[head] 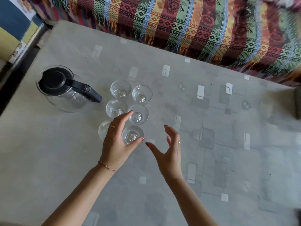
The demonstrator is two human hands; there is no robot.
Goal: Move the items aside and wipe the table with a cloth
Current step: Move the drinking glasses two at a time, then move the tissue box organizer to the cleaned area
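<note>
The left hand has its grip curved around the nearest glass at frame centre; the right hand hovers beside it, fingers spread, holding nothing. Five more glasses and a jug stand upper left on the worktop.

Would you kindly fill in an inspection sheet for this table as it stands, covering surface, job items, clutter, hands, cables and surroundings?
Surface: grey patterned table covering; no spill seen.
Job's things: glass jug with black lid and handle at far left; six clear glasses clustered to its right in two columns. No cloth seen.
Clutter: nothing seen beyond the jug and glasses.
Hands: left hand over the two nearest glasses, thumb against the near right glass; grip not certain. Right hand open, fingers spread, holding nothing.
Cables: nothing seen.
Surroundings: striped fringed woven throw beyond the far edge; dark object at the right border, unidentifiable.
</note>
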